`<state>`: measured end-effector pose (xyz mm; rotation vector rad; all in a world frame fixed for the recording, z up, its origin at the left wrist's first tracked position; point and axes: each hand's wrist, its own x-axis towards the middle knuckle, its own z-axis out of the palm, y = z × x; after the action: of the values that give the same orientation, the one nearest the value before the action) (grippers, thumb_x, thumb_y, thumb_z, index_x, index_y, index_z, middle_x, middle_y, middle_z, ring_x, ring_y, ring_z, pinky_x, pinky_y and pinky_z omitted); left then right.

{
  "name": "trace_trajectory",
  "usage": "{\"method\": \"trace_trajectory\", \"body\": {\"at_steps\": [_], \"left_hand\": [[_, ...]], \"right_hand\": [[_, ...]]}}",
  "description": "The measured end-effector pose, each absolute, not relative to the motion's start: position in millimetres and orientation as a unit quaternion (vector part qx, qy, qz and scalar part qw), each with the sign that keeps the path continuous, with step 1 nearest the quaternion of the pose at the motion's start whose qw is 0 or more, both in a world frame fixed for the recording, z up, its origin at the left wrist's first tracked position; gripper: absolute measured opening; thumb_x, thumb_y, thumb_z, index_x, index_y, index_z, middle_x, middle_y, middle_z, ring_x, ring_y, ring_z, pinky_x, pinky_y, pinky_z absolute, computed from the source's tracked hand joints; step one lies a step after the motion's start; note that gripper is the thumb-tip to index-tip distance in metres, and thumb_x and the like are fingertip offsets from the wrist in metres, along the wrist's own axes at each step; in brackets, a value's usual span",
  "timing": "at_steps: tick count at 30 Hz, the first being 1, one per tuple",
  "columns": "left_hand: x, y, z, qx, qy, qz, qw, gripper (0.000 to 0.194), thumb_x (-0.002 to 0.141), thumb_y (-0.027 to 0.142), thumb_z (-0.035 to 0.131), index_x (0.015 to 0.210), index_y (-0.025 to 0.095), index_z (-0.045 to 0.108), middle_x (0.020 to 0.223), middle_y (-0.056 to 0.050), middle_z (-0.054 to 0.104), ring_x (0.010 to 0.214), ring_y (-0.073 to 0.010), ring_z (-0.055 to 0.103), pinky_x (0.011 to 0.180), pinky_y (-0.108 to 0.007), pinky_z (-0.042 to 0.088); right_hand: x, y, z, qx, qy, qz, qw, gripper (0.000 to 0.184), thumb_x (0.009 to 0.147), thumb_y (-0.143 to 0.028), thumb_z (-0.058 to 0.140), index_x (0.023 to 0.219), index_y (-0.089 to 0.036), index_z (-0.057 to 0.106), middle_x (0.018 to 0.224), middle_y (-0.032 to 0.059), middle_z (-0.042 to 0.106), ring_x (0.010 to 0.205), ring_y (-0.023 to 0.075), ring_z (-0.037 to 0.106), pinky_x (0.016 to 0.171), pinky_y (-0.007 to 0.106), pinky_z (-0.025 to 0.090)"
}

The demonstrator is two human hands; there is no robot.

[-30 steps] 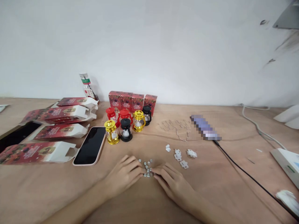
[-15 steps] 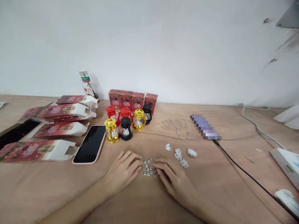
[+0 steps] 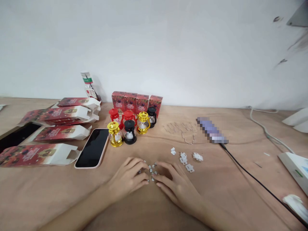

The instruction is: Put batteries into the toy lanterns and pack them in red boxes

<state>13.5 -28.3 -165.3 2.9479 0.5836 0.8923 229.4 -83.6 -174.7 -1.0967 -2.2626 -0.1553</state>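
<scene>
Several small silver button cells [image 3: 151, 170] lie on the wooden table between my hands. My left hand [image 3: 131, 175] rests at their left side, fingers apart and fingertips over the outer cells. From the right, my right hand [image 3: 174, 181] reaches in with spread fingers, its fingertips at the edge of the group. Neither hand lifts anything; some cells are partly hidden under the fingers. Right of my right hand lie several white plastic pieces [image 3: 189, 167] and small white tabs [image 3: 173, 151]. Beyond them are bent metal wires [image 3: 183, 128].
Several small lanterns [image 3: 130, 133] in red, gold and black stand before a row of red boxes [image 3: 130, 100]. A phone [image 3: 92, 149] and flattened red cartons [image 3: 38, 154] lie left. At right are a cabled phone [image 3: 211, 130], a black cable [image 3: 255, 179] and a white box [image 3: 295, 170].
Both hands have moved inward over the button cells, my right hand slightly leftward and my left slightly rightward. The cells now sit closer together and more are covered by fingers.
</scene>
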Motion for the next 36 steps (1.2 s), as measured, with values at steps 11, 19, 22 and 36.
{"method": "trace_trajectory", "body": {"at_steps": [11, 19, 22, 36], "left_hand": [[15.1, -29.7, -163.8, 0.939, 0.208, 0.273, -0.003, 0.024, 0.098, 0.018, 0.039, 0.083, 0.016, 0.058, 0.093, -0.004, 0.065, 0.093, -0.0176, 0.055, 0.077, -0.032, 0.04], [15.1, -28.9, -163.3, 0.936, 0.231, 0.266, -0.004, 0.019, 0.096, 0.018, 0.04, 0.098, 0.017, 0.059, 0.096, -0.005, 0.064, 0.091, -0.0195, 0.054, 0.077, -0.032, 0.039], [15.2, -28.8, -163.2, 0.939, 0.199, 0.28, -0.01, 0.017, 0.095, 0.017, 0.042, 0.098, 0.018, 0.06, 0.096, -0.005, 0.063, 0.093, -0.0189, 0.054, 0.079, -0.031, 0.039], [14.9, -29.0, -164.5, 0.95, 0.163, 0.267, 0.011, 0.012, 0.091, 0.027, 0.059, 0.082, 0.019, 0.058, 0.098, -0.001, 0.066, 0.104, -0.0175, 0.054, 0.089, -0.03, 0.036]], "right_hand": [[230.6, -84.1, -173.9, -0.392, -0.86, -0.061, 0.321, 0.004, 0.086, -0.021, 0.059, 0.087, -0.021, 0.064, 0.108, 0.0096, 0.064, 0.1, 0.0226, 0.059, 0.078, 0.038, 0.053], [230.4, -83.9, -174.2, -0.405, -0.854, -0.057, 0.322, 0.01, 0.09, -0.023, 0.054, 0.09, -0.018, 0.063, 0.11, 0.0121, 0.064, 0.1, 0.0247, 0.059, 0.079, 0.041, 0.053], [229.8, -83.7, -174.8, -0.4, -0.853, -0.064, 0.329, 0.014, 0.092, -0.023, 0.051, 0.085, -0.017, 0.062, 0.107, 0.0114, 0.065, 0.099, 0.0242, 0.059, 0.077, 0.04, 0.053], [230.3, -83.1, -171.4, -0.409, -0.843, -0.091, 0.338, 0.02, 0.094, -0.019, 0.045, 0.081, -0.018, 0.06, 0.102, 0.0106, 0.066, 0.094, 0.0212, 0.061, 0.075, 0.037, 0.053]]}}
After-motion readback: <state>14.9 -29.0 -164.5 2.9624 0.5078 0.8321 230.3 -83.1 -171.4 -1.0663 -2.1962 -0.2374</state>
